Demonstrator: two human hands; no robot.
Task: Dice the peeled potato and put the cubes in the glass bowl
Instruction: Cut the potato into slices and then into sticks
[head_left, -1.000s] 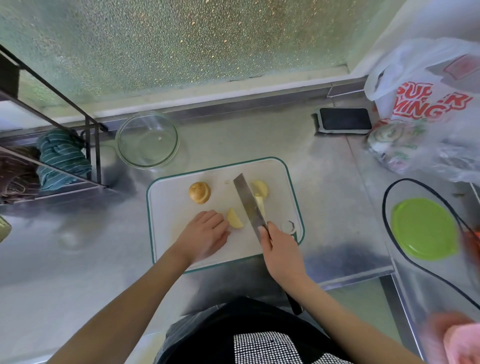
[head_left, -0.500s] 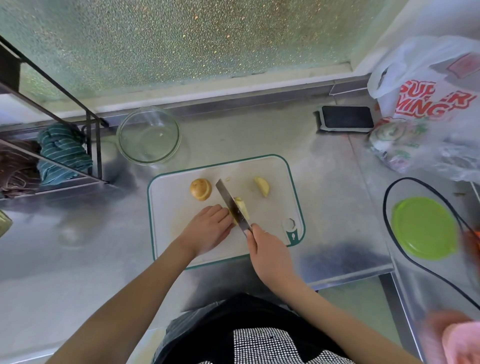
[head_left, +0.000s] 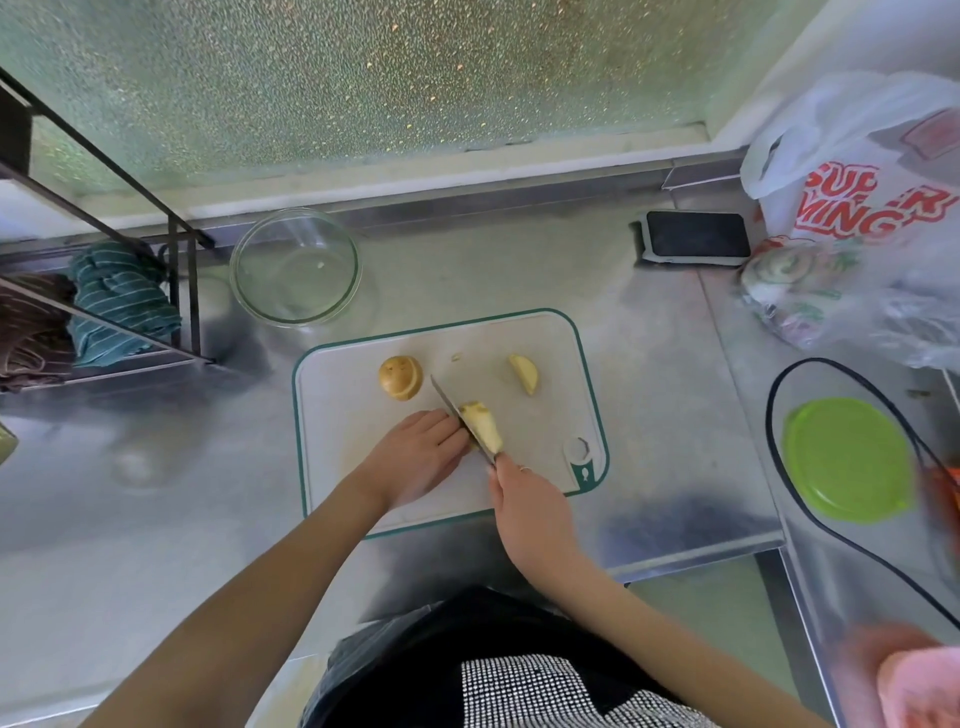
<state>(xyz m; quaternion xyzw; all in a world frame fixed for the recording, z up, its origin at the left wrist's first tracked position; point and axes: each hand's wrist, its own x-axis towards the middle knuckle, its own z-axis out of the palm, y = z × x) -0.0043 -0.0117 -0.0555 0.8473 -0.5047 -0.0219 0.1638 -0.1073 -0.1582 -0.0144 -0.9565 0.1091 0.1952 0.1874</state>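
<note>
**Other things on the steel counter**

Far right of the hands lies a black phone (head_left: 696, 235), and beside it a white plastic bag (head_left: 872, 208) with red letters. A green lid (head_left: 847, 460) sits right of the hands. Far left, a striped cloth (head_left: 122, 301) lies in a black rack (head_left: 182, 291).

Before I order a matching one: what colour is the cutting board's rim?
Dark green rim on the white cutting board, seen in the head view.

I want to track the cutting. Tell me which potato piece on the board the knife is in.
The pale wedge beside the left hand, blade against it. The round brownish piece and the far-right wedge lie apart, untouched.
</note>
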